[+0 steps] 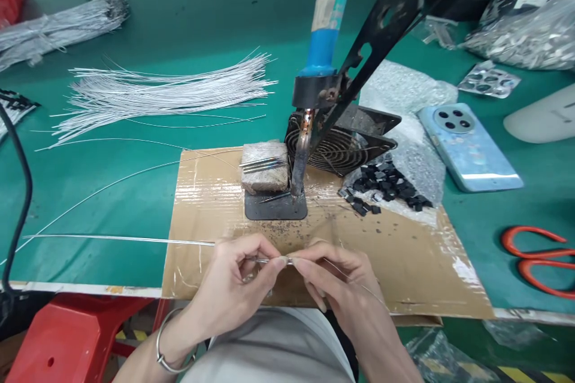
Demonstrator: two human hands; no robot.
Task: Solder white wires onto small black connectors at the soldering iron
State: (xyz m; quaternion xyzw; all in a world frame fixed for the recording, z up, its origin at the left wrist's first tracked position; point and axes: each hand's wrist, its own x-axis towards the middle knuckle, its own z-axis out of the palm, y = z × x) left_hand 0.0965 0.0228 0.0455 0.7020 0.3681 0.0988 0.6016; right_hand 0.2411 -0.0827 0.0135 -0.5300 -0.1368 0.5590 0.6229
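Note:
Near the front edge of a brown cardboard sheet (417, 275), my two hands meet fingertip to fingertip. My left hand (251, 275) pinches a thin white wire (135, 240) that runs out leftward over the green mat. My right hand (335, 275) pinches at the same spot, and a thin wire (371, 293) trails back over its palm. A small piece between the fingertips is mostly covered. Just beyond the hands, a blue soldering iron (330, 18) points tip down in a black stand (386, 12), beside a wrapped block (264, 179) with metal-coloured strands on top.
A bundle of white wires (166, 93) lies at the back left. Right of the iron are a round-grilled fan (335, 146), small black pieces (390, 185) on bubble wrap, a light blue phone (471, 146) and red-handled scissors (530, 269). A red stool (67, 335) stands below left.

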